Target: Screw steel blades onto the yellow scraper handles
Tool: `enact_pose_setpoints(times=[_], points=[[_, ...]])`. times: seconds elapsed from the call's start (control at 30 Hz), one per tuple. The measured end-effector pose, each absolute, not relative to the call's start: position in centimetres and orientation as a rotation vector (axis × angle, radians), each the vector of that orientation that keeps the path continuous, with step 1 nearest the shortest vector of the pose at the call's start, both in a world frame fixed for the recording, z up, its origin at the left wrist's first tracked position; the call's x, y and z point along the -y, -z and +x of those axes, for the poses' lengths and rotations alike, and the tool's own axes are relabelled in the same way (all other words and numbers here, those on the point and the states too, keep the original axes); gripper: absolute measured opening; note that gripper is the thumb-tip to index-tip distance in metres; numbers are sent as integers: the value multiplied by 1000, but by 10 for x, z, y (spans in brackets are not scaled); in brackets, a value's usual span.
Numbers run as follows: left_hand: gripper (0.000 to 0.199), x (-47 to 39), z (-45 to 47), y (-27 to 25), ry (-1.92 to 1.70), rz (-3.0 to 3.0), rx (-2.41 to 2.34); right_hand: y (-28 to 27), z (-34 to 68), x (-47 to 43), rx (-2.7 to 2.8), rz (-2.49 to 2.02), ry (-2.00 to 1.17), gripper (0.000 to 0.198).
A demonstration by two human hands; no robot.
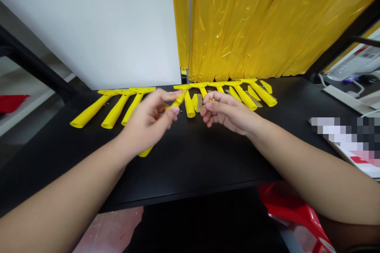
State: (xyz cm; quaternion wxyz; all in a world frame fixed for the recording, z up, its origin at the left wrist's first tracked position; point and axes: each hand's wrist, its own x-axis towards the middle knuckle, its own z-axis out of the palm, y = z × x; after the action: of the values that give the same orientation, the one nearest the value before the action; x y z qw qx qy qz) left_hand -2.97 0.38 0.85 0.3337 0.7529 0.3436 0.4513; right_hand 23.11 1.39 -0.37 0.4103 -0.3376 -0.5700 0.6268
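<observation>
Below the front edge of the bench, toward its right corner, stood a red stool; near the right edge lay papers.

Above the middle of the bench, gripped a yellow handle in the left hand, fingers closed around its upper part. Ran slantwise, long axis from near-left to far-right: butt end poking out below the palm toward the front edge, thin end pointing up and right toward the back edge. Was clear of the bench top, as far as could be judged.

Just right of that thin end hovered the right hand, fingers half curled, knuckles turned toward the left hand. Could not tell whether anything small was pinched inside the curl. Nearly met the handle's tip but stayed just apart from it. So: handle wholly in the left hand's grip, its tip lying straight to the left of the right fingertips, at about the same height.

Farther back, along the back edge, lay more yellow handles in two rows: left row of three, butts slanting toward the front left; right row, partly hidden behind the right hand, butts slanting toward the front right.

Beyond the back edge hung a yellow plastic curtain, with a white board to its left.
</observation>
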Motion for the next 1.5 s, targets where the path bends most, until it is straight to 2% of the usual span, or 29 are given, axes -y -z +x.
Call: enact_pose_setpoints(times=[0.13, 0.2, 0.3, 0.5, 0.67, 0.8, 0.9, 1.0, 1.1, 1.33, 1.43, 1.5], points=[[33, -21, -35, -16, -1380, 1286, -810, 11, 229, -21, 1990, -862, -595, 5], [37, -30, -37, -18, -1389, 1093, -819, 14, 223, -28, 2165, -842, -276, 7], [34, -38, -38, -15, -1344, 921, -862, 15, 207, -42, 2359, -927, -36, 14], [27, -42, -36, -10, -1273, 784, -908, 5, 165, -60, 2535, -1275, 86, 20], [27, -42, -35, -11, -1263, 741, -920, -4, 144, -58, 2583, -1537, 58, 17], [26, -44, -35, -9, -1247, 734, -900, -1, 142, -56, 2648, -1439, 118, 24], [26, -44, -36, -7, -1236, 751, -879, -3, 153, -51, 2660, -1326, 139, 21], [28, -41, -36, -7, -1197, 775, -839, -14, 181, -40, 2533, -1294, -120, 15], [30, -32, -31, -7, -1111, 789, -767, -23, 220, -28, 2290, -1060, -434, 9], [29, -8, -9, -1, -846, 779, -663, -6, 278, -25, 1870, -970, -1000, 18], [28, -7, -7, 4, -801, 793, -652, -2, 276, -22, 1840, -946, -1120, 17], [28, -8, -8, 7, -794, 794, -657, -2, 269, -19, 1916, -924, -1043, 12]])
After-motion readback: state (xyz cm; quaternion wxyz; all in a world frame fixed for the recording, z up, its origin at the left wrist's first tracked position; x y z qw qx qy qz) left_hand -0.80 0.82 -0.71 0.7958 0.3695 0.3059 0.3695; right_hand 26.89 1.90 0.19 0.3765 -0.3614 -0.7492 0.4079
